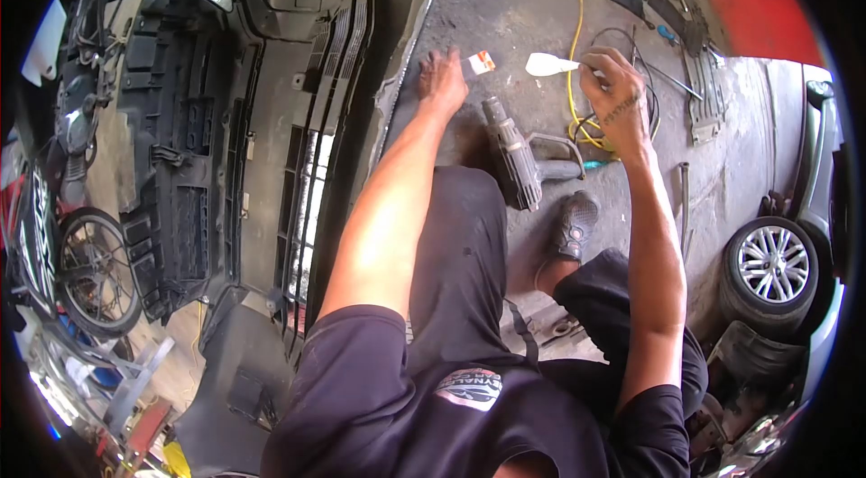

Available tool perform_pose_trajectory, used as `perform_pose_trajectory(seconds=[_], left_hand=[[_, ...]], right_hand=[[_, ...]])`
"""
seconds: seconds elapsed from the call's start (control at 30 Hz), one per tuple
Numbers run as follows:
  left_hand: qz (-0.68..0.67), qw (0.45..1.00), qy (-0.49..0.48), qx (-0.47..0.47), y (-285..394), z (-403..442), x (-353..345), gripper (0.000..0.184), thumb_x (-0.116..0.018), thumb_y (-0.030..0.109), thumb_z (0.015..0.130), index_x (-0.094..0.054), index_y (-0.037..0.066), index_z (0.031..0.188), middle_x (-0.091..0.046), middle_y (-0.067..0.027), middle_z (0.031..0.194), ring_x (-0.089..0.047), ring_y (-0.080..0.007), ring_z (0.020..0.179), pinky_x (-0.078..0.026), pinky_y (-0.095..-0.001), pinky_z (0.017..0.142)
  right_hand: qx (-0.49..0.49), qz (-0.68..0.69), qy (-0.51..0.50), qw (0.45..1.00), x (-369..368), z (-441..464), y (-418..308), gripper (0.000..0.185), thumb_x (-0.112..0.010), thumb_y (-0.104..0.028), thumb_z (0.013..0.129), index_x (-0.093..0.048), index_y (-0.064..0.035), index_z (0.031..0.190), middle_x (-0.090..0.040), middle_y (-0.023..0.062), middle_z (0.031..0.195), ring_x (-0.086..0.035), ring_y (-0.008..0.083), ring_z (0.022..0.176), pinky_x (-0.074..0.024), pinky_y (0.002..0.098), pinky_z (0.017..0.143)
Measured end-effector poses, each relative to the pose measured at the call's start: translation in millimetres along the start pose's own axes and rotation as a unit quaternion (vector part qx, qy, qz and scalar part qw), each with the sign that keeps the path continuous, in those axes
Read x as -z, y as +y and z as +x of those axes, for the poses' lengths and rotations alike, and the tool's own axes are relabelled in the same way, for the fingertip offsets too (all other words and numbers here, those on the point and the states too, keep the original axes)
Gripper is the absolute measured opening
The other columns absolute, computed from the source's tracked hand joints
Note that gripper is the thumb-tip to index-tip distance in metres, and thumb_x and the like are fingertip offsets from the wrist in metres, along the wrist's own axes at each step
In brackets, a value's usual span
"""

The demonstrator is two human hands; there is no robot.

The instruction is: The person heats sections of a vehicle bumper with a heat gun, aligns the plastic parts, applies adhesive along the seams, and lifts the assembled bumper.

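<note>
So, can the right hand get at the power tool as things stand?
Probably not straight away: the right hand is pinching a white tapered object. Once freed, likely yes; the power tool lies close by on the floor, nothing seen covering it.

A stained grey floor (pixel 505 0), more brightly lit toward its right edge, has a motorbike (pixel 38 234) along its left edge and a silver-rimmed wheel (pixel 773 261) near its right.
</note>
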State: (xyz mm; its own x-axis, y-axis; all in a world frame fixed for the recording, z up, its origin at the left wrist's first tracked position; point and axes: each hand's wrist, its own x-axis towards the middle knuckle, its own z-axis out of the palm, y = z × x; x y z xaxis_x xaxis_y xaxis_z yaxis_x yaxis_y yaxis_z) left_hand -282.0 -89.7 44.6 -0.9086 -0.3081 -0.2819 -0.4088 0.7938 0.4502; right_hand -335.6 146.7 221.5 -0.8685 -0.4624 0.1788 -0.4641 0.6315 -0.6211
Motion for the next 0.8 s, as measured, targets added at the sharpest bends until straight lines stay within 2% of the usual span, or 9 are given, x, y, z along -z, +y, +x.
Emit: perform_pose_trajectory(seconds=[0.1, 0.17, 0.23, 0.3, 0.33, 0.43, 0.47, 0.67, 0.8], left_hand=[[-0.043, 0.985, 0.105, -0.126, 11, -14, 1, 0.085, -0.083, 0.019, 0.08, -0.042, 0.008, 0.154, -0.043, -0.0296, 0.151, -0.053, -0.0396, 0.133, -0.048, -0.0463, 0.11], [-0.34, 0.919, -0.027, -0.199, 36, -29, 37, 0.091, -0.084, 0.019, 0.079, -0.038, 0.008, 0.157, -0.046, -0.029, 0.15, -0.054, -0.0386, 0.133, -0.046, -0.0437, 0.112], [-0.373, 0.894, 0.023, -0.246, 60, -54, 50, 0.077, -0.082, 0.016, 0.082, -0.048, 0.006, 0.15, -0.056, -0.0252, 0.14, -0.06, -0.0385, 0.124, -0.05, -0.0439, 0.106], [-0.323, 0.917, 0.044, -0.23, 68, -60, 61, 0.056, -0.076, 0.009, 0.087, -0.058, 0.003, 0.139, -0.062, -0.021, 0.132, -0.061, -0.0394, 0.122, -0.049, -0.0424, 0.104], [-0.329, 0.914, 0.101, -0.216, 74, -65, 63, 0.042, -0.074, 0.008, 0.089, -0.064, -0.001, 0.129, -0.065, -0.0207, 0.121, -0.065, -0.041, 0.111, -0.053, -0.0442, 0.095], [-0.31, 0.91, 0.135, -0.239, 74, -74, 67, 0.035, -0.07, 0.001, 0.089, -0.061, -0.002, 0.123, -0.063, -0.0204, 0.116, -0.064, -0.0427, 0.108, -0.054, -0.0467, 0.089], [-0.313, 0.907, 0.137, -0.245, 71, -75, 67, 0.034, -0.069, 0.0, 0.089, -0.061, -0.002, 0.122, -0.063, -0.0203, 0.116, -0.063, -0.0427, 0.108, -0.053, -0.0471, 0.088], [-0.319, 0.893, 0.116, -0.296, 61, -76, 67, 0.032, -0.068, -0.003, 0.088, -0.058, -0.001, 0.118, -0.062, -0.0201, 0.112, -0.063, -0.0429, 0.106, -0.052, -0.0486, 0.085], [-0.304, 0.902, 0.075, -0.297, 60, -78, 71, 0.03, -0.068, 0.0, 0.089, -0.057, -0.001, 0.118, -0.062, -0.0212, 0.112, -0.062, -0.0437, 0.106, -0.051, -0.0485, 0.086]], right_hand=[[-0.014, -0.01, -0.005, 1.0, -12, 0, 6, 0.016, -0.068, -0.009, 0.092, -0.072, 0.0025, 0.102, -0.071, 0.0173, 0.093, -0.073, 0.0276, 0.083, -0.0563, 0.0367, 0.075], [-0.03, 0.026, -0.003, 0.999, -17, 1, -1, 0.017, -0.068, -0.01, 0.092, -0.072, 0.0022, 0.103, -0.071, 0.0188, 0.091, -0.074, 0.0264, 0.081, -0.0559, 0.0369, 0.073], [-0.037, 0.035, -0.013, 0.999, -18, 3, -10, 0.021, -0.069, -0.014, 0.092, -0.073, 0.0017, 0.106, -0.071, 0.0182, 0.085, -0.07, 0.0234, 0.073, -0.0535, 0.0355, 0.07], [-0.064, 0.012, -0.052, 0.997, -12, 4, -30, 0.022, -0.07, -0.015, 0.092, -0.073, 0.0016, 0.107, -0.071, 0.0163, 0.081, -0.067, 0.0205, 0.07, -0.052, 0.0343, 0.068], [-0.067, 0.025, -0.055, 0.996, -13, 5, -35, 0.023, -0.071, -0.017, 0.092, -0.073, 0.0011, 0.107, -0.069, 0.0138, 0.076, -0.063, 0.0168, 0.066, -0.05, 0.0322, 0.066], [-0.084, 0.068, -0.076, 0.991, -12, 9, -57, 0.022, -0.071, -0.017, 0.092, -0.073, 0.0012, 0.105, -0.067, 0.0138, 0.074, -0.061, 0.0143, 0.065, -0.0483, 0.0319, 0.064], [-0.088, 0.053, -0.104, 0.989, -11, 9, -61, 0.021, -0.071, -0.016, 0.092, -0.073, 0.0019, 0.102, -0.067, 0.0156, 0.075, -0.062, 0.0182, 0.065, -0.0481, 0.0332, 0.064], [0.012, 0.036, -0.123, 0.992, -10, 11, -61, 0.015, -0.07, -0.011, 0.09, -0.073, 0.0024, 0.096, -0.068, 0.017, 0.081, -0.066, 0.0304, 0.071, -0.0495, 0.0371, 0.069], [0.098, -0.01, -0.117, 0.988, -5, 10, -54, 0.013, -0.069, -0.01, 0.091, -0.071, 0.0023, 0.097, -0.068, 0.0173, 0.084, -0.067, 0.0335, 0.075, -0.0507, 0.0399, 0.07]])
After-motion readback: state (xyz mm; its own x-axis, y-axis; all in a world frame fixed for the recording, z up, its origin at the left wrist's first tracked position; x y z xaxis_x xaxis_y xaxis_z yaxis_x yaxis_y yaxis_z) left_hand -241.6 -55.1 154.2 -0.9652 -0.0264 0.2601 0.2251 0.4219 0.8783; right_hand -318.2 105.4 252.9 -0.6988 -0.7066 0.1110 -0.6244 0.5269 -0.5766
